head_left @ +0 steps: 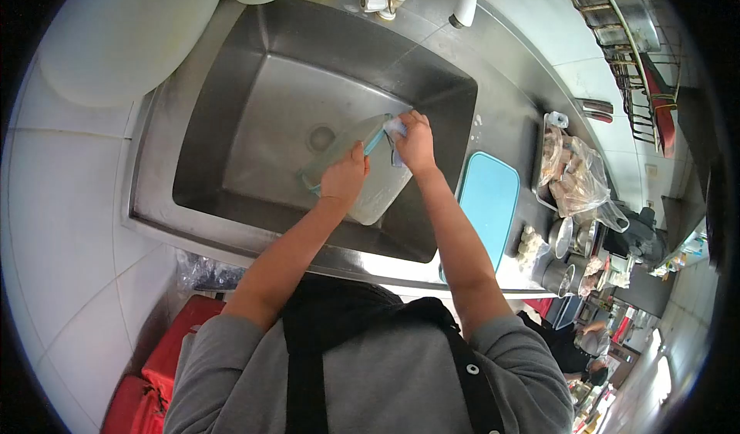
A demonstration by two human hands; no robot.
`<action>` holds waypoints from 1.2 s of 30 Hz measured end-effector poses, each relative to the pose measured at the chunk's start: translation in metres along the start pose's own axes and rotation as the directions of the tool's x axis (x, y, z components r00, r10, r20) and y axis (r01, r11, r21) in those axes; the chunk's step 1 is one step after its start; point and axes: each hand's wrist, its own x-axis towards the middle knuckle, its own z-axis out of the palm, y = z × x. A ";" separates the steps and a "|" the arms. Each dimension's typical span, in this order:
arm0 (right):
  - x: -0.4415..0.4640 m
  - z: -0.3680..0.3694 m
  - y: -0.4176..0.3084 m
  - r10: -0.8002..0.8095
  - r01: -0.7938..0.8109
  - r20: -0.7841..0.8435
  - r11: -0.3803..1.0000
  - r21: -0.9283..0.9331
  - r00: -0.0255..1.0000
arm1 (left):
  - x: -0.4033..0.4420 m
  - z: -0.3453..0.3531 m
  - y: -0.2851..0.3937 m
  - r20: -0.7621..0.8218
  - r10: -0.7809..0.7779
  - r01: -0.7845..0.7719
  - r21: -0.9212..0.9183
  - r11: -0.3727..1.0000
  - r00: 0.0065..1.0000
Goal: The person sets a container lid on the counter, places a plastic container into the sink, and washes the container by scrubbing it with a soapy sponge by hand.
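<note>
A translucent container [381, 193] with a blue edge is held tilted inside a steel sink [258, 118], the person's left hand [346, 176] gripping it at that edge. The right hand [417, 142] closes on a white wad [395, 126] at the container's 1 o'clock end. A white faucet [467, 1] stands at 1 o'clock; at 3 o'clock, a flat blue lid [492, 195] lies on the worktop [501, 102], with bagged food [576, 179] beyond.
</note>
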 end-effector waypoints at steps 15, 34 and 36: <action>-0.015 0.003 -0.026 -0.020 0.014 0.093 0.998 0.058 0.995 | 0.002 -0.013 -0.001 0.057 0.001 -0.001 0.002 1.000 0.998; -0.051 0.028 -0.027 0.123 -0.119 -0.127 0.992 0.045 0.984 | 0.006 0.001 -0.004 -0.043 0.036 -0.039 -0.073 0.997 0.998; -0.041 0.024 -0.013 0.177 -0.169 -0.111 0.983 0.077 0.978 | 0.004 -0.010 -0.001 0.124 -0.031 0.041 -0.071 0.997 0.992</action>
